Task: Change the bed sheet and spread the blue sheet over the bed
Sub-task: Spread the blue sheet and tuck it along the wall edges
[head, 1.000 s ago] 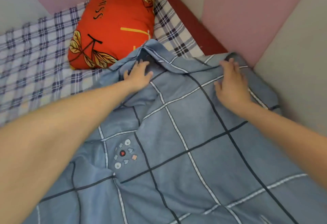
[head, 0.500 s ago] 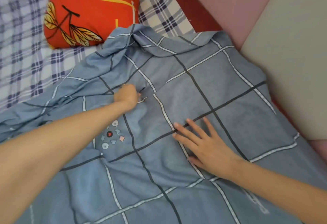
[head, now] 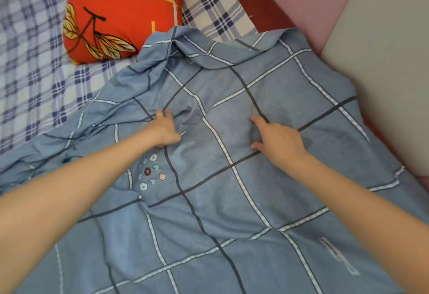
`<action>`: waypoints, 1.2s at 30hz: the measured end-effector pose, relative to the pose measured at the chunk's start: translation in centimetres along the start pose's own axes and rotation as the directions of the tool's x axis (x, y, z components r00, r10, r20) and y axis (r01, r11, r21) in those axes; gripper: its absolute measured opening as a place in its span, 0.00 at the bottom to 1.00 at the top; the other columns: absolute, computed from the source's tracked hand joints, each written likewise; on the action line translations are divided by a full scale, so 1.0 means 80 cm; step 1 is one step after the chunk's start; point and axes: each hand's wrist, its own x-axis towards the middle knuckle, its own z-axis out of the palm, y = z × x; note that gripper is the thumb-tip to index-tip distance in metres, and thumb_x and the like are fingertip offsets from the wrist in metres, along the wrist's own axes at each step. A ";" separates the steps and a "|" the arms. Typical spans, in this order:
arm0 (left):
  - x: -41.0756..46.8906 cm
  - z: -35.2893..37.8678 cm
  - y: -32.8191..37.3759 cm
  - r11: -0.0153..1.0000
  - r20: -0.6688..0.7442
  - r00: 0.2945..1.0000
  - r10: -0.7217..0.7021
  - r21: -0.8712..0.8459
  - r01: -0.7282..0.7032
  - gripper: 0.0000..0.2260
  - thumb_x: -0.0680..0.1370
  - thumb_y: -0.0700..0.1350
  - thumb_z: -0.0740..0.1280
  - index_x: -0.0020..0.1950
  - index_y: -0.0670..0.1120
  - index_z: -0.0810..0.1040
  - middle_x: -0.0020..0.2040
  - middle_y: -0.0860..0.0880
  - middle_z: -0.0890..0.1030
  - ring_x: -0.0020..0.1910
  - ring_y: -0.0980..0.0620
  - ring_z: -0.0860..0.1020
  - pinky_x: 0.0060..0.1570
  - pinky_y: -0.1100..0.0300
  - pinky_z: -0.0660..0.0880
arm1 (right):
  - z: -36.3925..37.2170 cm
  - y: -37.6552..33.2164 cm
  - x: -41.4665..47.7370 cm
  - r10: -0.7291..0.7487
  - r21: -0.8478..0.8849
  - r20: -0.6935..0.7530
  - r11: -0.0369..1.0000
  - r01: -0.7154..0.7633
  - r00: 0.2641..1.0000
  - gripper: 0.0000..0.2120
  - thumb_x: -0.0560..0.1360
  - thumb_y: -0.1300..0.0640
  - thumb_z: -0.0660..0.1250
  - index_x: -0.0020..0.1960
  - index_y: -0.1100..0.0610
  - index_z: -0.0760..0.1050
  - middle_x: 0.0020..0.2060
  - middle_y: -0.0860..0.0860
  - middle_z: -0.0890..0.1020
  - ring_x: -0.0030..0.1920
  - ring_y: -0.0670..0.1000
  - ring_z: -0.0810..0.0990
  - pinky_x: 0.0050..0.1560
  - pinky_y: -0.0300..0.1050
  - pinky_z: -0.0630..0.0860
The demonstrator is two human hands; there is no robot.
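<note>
A blue sheet [head: 267, 200] with dark and white grid lines and a small patch of coloured shapes covers the near and right part of the bed. Its far edge lies bunched in folds below the pillow. My left hand [head: 166, 131] grips a fold of the blue sheet near the middle, fingers curled into the cloth. About a hand's width to the right, my right hand [head: 276, 139] pinches up the blue sheet, thumb and fingers bent into the fabric. A white and purple plaid sheet [head: 34, 80] shows uncovered on the far left.
An orange-red pillow [head: 120, 12] with a leaf print lies at the head of the bed on the plaid sheet. Padded pink and beige wall panels [head: 371, 49] line the right side, with a dark red bed frame [head: 253, 5] edge below them.
My right hand has gone from lying flat on the blue sheet to pinching it farther up, level with my left hand. My left hand keeps its grip on the fold.
</note>
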 end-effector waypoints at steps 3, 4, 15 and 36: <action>-0.001 0.020 -0.012 0.999 -0.066 0.998 -0.005 -0.035 0.003 0.21 0.76 0.48 0.68 0.64 0.38 0.68 0.66 0.37 0.67 0.58 0.37 0.75 0.55 0.48 0.73 | 0.006 -0.007 0.002 0.019 -0.030 -0.007 0.999 -0.019 1.000 0.11 0.80 0.54 0.60 0.60 0.56 0.69 0.53 0.57 0.80 0.53 0.59 0.80 0.44 0.48 0.71; 0.000 0.021 -0.012 0.998 -0.075 0.997 0.009 -0.055 -0.013 0.15 0.78 0.47 0.66 0.59 0.38 0.72 0.63 0.37 0.71 0.56 0.37 0.76 0.54 0.49 0.73 | 0.008 -0.008 0.004 0.015 -0.047 -0.012 0.999 -0.016 1.000 0.10 0.80 0.54 0.60 0.58 0.57 0.71 0.54 0.57 0.80 0.54 0.59 0.80 0.46 0.48 0.72; 0.037 -0.044 0.016 0.999 -0.396 0.918 -0.021 -0.050 0.001 0.10 0.77 0.34 0.58 0.58 0.37 0.69 0.57 0.32 0.75 0.56 0.32 0.74 0.45 0.48 0.68 | 0.001 0.018 0.011 0.117 -0.070 -0.250 0.988 -0.138 0.961 0.07 0.77 0.64 0.58 0.52 0.64 0.71 0.46 0.63 0.82 0.46 0.62 0.81 0.36 0.46 0.61; -0.093 0.109 0.048 0.872 -0.104 0.990 -0.099 -0.488 0.036 0.47 0.68 0.68 0.67 0.77 0.51 0.45 0.77 0.49 0.37 0.76 0.49 0.38 0.69 0.35 0.36 | -0.018 0.149 -0.007 -0.028 -0.326 -0.314 0.942 -0.080 0.949 0.30 0.76 0.41 0.49 0.71 0.57 0.67 0.68 0.59 0.72 0.63 0.67 0.71 0.62 0.61 0.66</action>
